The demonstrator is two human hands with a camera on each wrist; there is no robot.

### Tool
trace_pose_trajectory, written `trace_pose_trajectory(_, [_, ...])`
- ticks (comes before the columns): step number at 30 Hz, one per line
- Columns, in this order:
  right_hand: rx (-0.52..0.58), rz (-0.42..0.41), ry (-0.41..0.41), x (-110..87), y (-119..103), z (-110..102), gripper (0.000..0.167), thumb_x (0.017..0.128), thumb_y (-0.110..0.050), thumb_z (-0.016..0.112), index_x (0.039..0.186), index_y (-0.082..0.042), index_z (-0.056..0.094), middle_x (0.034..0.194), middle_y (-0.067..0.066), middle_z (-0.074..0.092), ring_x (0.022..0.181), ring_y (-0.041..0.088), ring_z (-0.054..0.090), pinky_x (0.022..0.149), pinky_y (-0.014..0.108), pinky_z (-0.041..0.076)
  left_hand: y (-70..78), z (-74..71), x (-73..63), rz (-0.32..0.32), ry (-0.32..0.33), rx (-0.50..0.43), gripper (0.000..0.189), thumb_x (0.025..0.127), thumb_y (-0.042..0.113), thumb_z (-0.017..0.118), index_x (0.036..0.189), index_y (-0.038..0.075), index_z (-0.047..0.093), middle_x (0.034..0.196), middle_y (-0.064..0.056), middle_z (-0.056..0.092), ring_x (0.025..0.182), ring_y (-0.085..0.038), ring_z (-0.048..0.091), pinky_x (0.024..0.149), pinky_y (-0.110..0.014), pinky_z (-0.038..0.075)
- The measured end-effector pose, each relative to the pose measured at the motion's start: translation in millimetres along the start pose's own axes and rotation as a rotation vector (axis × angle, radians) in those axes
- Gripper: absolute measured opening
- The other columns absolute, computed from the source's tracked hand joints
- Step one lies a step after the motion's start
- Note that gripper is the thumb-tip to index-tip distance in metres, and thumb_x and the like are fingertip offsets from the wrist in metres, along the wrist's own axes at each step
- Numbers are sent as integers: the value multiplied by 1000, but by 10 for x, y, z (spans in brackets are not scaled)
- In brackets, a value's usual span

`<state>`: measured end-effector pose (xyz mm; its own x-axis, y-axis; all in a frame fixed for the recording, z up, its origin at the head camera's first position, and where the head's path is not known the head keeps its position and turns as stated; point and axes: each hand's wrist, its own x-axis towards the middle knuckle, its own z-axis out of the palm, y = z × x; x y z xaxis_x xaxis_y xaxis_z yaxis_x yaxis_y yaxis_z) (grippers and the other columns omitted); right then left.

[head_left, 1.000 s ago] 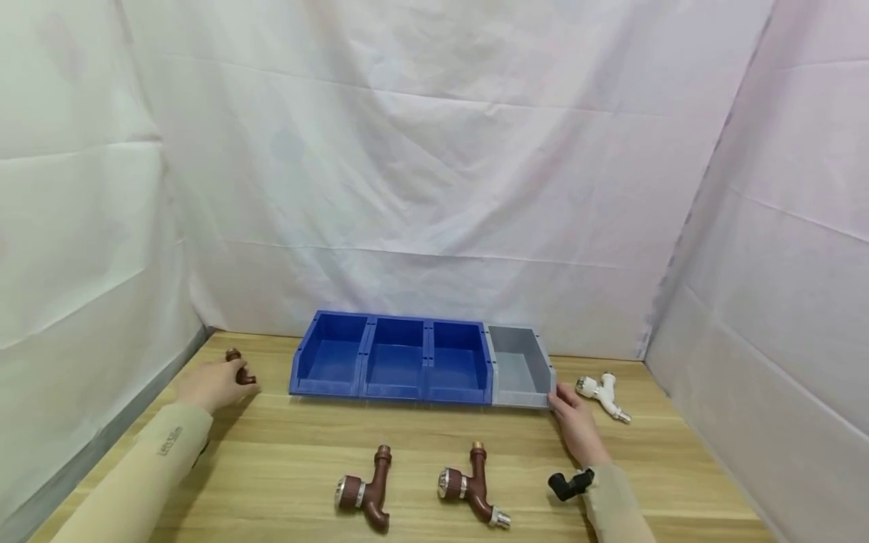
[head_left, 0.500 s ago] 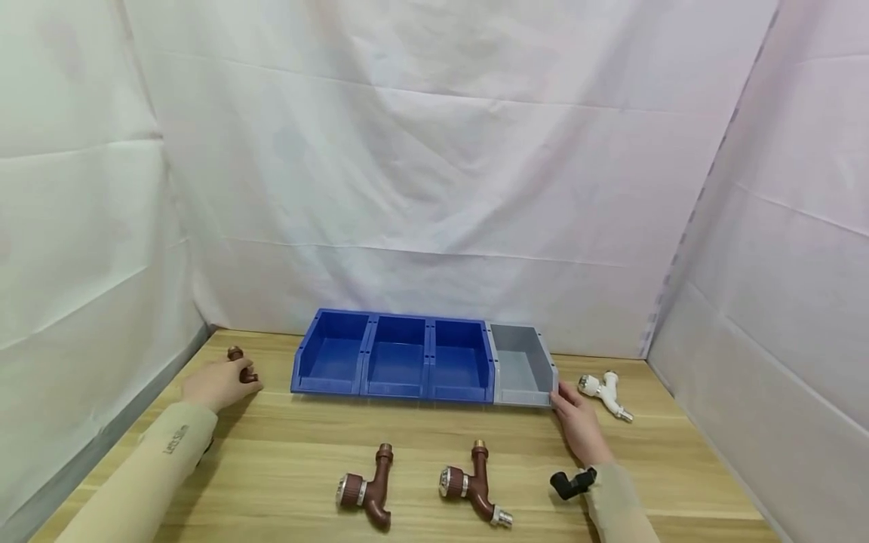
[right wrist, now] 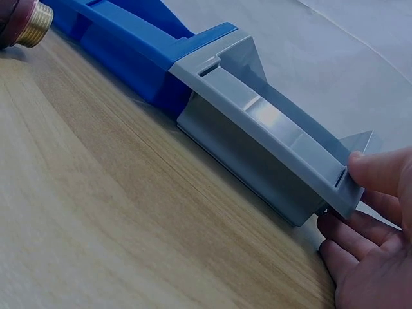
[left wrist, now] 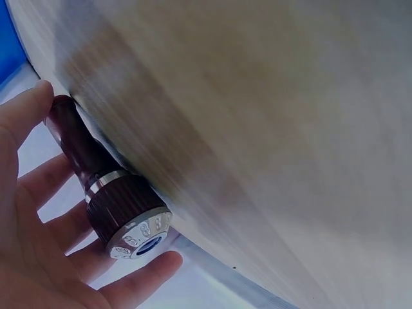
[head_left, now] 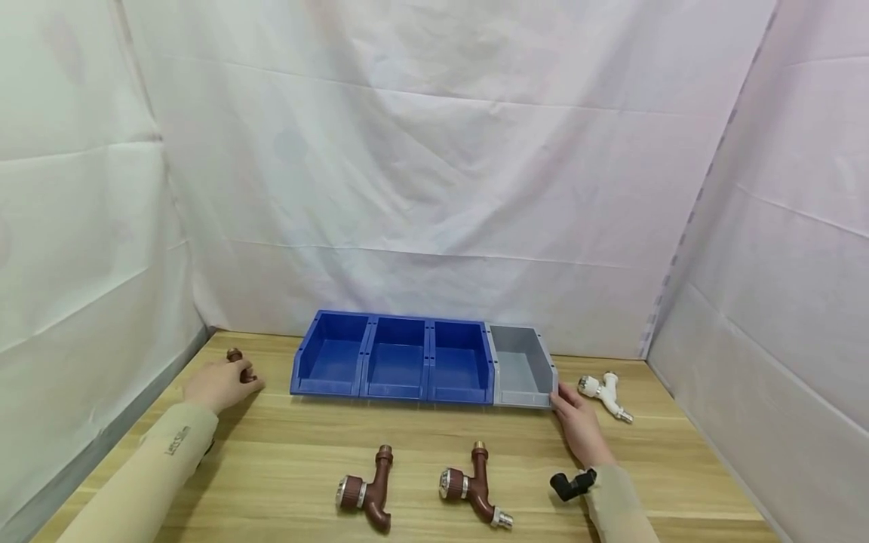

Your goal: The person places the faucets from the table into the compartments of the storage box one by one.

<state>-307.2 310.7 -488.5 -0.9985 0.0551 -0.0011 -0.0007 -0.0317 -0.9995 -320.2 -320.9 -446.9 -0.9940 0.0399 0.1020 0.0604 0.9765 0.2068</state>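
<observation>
At the far left of the table, my left hand holds a brown tap, largely covered by the hand in the head view. The left wrist view shows its ribbed knob with a silver cap, the thumb at the other end of the tap and fingers behind it. My right hand pinches the front right corner of a grey bin. In the right wrist view the thumb lies on the bin's front lip, with fingers under the corner. Three blue bins adjoin the grey one in a row.
Two more brown taps lie nearer on the wooden table: one with a plain spout, another with a silver nozzle. A white tap lies right of the bins. White cloth hangs behind and at both sides.
My left hand's fingers have shifted slightly over the brown tap, hiding more of its lower end. The right hand keeps its hold on the grey bin.
</observation>
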Motion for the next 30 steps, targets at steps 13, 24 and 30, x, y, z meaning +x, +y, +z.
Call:
trace_pose_trajectory(13, [-3,-7,4,10,19,-3,55,103,-8,44,150,9,19,155,23,21,142,28,23,111,29,27,6,-12,26,-3,8,-21,37,86,40,68,102,6,66,98,-23,64,85,-48,59,64,-58,47])
trace_pose_trajectory(24, [-2,-7,7,2,23,3,55,103,-7,43,150,9,20,155,24,21,142,28,24,109,26,30,-9,1,26,1,1,-26,34,84,39,71,95,8,65,90,-16,64,82,-44,60,64,-57,47])
trace_pose_trajectory(30, [11,-6,9,8,24,-1,55,103,-7,44,149,9,20,155,23,21,142,28,23,110,28,28,10,-17,13,4,11,-31,37,84,37,71,101,6,66,96,-21,64,87,-49,59,66,-60,47])
